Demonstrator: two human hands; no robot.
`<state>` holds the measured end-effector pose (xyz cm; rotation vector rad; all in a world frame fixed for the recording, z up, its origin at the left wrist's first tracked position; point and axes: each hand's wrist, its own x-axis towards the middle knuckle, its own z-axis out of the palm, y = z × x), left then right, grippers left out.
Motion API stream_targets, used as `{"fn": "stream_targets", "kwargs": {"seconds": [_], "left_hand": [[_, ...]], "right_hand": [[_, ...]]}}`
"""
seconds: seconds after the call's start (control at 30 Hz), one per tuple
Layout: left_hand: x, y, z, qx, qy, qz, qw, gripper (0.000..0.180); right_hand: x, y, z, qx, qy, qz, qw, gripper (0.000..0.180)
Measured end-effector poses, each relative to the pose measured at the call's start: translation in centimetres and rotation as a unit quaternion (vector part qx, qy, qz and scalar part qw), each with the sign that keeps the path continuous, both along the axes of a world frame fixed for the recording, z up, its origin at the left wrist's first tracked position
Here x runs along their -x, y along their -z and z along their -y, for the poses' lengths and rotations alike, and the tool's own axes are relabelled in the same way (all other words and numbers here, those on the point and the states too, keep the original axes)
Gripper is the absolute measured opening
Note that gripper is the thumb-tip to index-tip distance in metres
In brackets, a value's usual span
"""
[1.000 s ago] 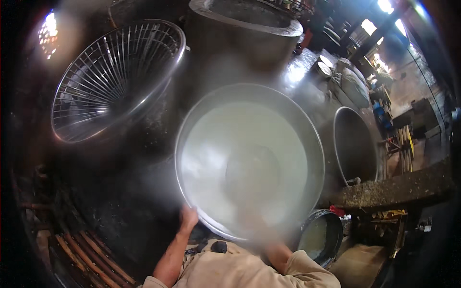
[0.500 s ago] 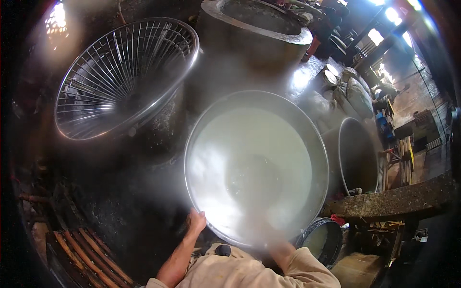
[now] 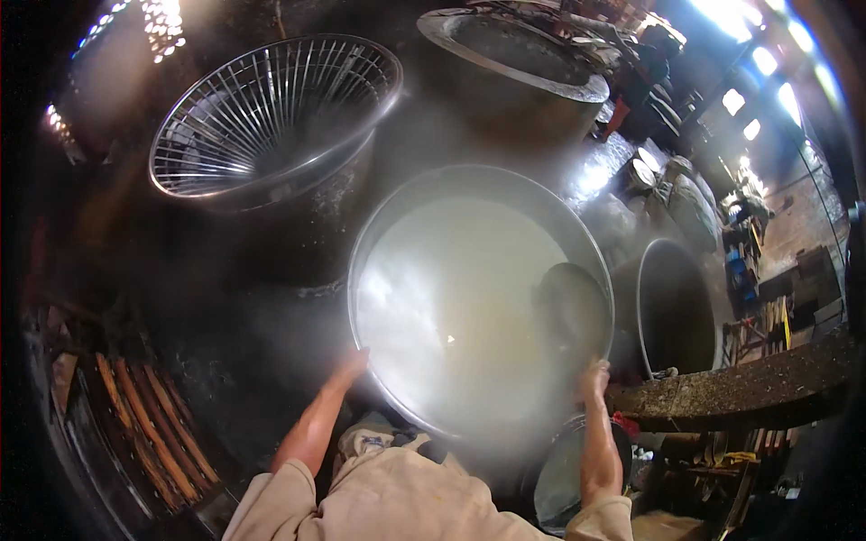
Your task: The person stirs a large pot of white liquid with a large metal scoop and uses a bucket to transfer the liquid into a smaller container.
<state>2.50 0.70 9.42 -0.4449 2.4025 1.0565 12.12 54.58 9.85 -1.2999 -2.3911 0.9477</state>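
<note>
Clock directions run from the middle of the tub. At 8 o'clock, far left, lie long, rough-edged wooden slats [image 3: 149,424], brown and side by side. At 10 o'clock tilts a wide, round basket [image 3: 271,113] of thin, shiny metal bars that fan out from its bottom. The left hand [image 3: 350,365] meets the tub's outer edge at 8 o'clock, its forearm slanting up from the lower left; whether its fingers are clamped on the edge I cannot tell.

The tub [image 3: 478,178], smooth grey metal with a thin round rim, sits at the centre, filled with cloudy, pale liquid [image 3: 451,298] under drifting steam. At 12 o'clock stands a vat [image 3: 582,88] with a thick, pale, uneven rim. Inside the tub, toward 3 o'clock, is a dark, rounded bowl [image 3: 570,307], hazy in the steam. The right hand [image 3: 594,377], at 4 o'clock, has its fingers curled tight on the bowl's lower edge, the forearm nearly upright. Beyond, at 3 o'clock, stands a smooth metal barrel [image 3: 677,311].
</note>
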Motion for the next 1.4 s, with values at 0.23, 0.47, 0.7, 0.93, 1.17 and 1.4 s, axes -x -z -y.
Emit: {"fn": "stream_targets", "kwargs": {"seconds": [0.23, 0.47, 0.7, 0.93, 1.17, 1.4], "left_hand": [[-0.7, 4.9, 2.7, -0.027, -0.023, -0.035, 0.999, 0.044], [0.8, 1.6, 2.8, -0.082, 0.076, -0.015, 0.994, 0.035], [0.8, 3.0, 7.0, -0.143, 0.132, -0.066, 0.979, 0.034], [3.9, -2.3, 16.6, -0.113, 0.102, -0.046, 0.987, 0.029], [8.9, -1.9, 22.3, -0.145, 0.044, -0.111, 0.982, 0.015], [11.6, 0.1, 17.0, -0.179, 0.099, -0.186, 0.961, 0.024]], "right_hand": [[3.6, -12.8, 8.7, 0.053, -0.198, -0.188, 0.960, 0.024], [11.7, -9.3, 16.8, -0.190, -0.304, -0.027, 0.933, 0.046], [26.2, -7.7, 26.4, -0.053, -0.293, 0.041, 0.954, 0.038], [31.5, 1.7, 30.5, -0.198, -0.305, 0.063, 0.930, 0.032], [25.9, 7.7, 28.6, -0.031, -0.280, 0.062, 0.958, 0.019], [15.8, 2.9, 27.9, -0.043, -0.225, 0.160, 0.960, 0.017]]}}
